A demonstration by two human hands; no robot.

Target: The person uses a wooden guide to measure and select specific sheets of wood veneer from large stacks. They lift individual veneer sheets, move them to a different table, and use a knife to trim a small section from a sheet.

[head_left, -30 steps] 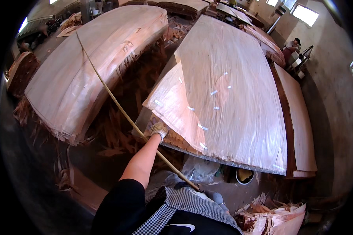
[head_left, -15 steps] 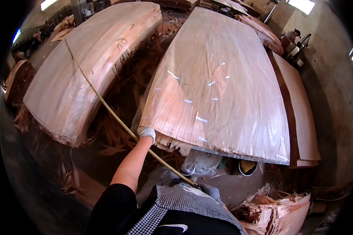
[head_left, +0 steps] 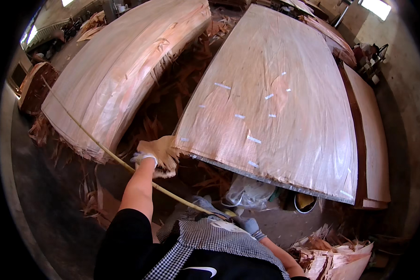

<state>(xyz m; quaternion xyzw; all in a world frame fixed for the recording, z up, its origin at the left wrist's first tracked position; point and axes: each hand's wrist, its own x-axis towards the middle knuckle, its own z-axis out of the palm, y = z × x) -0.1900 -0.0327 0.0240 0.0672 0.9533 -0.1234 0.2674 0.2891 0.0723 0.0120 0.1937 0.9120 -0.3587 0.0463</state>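
Note:
My left hand [head_left: 144, 159], in a light knit glove, grips a torn scrap of wood veneer [head_left: 162, 150] at the near left corner of a big stack of veneer sheets [head_left: 270, 126]. The top sheet carries several short strips of white tape. A long thin pole [head_left: 95, 142], bamboo-like, slants from my waist to the far left, passing by my left wrist. My right hand [head_left: 248, 226], in a grey glove, is closed at the near end of the pole by my waist; its fingers are partly hidden.
A second curved veneer stack [head_left: 112, 79] lies to the left, with shredded scraps between the stacks. Beneath the front edge are a clear plastic bag [head_left: 248, 192] and a bucket [head_left: 305, 203]. Broken veneer [head_left: 336, 256] is heaped at lower right. Another stack [head_left: 371, 140] stands right.
My left hand has moved left, away from the stack's corner, pulling the ragged scrap from under its edge. My right hand shows more clearly. The view has shifted, and the pole's far tip sits lower.

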